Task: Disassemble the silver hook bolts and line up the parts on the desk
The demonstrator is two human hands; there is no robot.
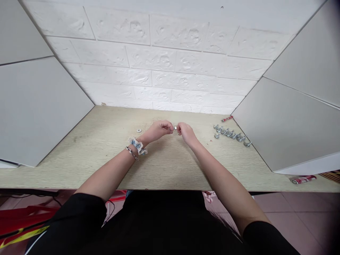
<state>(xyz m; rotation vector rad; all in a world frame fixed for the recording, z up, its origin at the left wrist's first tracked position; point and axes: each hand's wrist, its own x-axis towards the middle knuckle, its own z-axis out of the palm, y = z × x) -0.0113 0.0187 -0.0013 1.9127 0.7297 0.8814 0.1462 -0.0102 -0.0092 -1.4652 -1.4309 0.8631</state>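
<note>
A small shiny metal bolt point(174, 128) with a hex-shaped piece on it shows in the gap between my two hands, above the table. My left hand point(160, 129) is closed in a pinch on its left end. Close on the other side, my right hand point(186, 134) has its fingers curled together; what they hold is hidden. A flat metal washer point(139, 130) lies on the table left of my left hand. Off to the right, several metal bolts with washers point(231, 134) stand in a slanting row, with one set slightly apart in front.
The pale wooden table point(164, 170) meets a white brick-patterned wall point(164, 63). Grey panels stand at the left point(39, 109) and right point(297, 120). A small red cylinder point(227, 118) lies at the back right, another red cylinder point(304, 179) near the front right edge.
</note>
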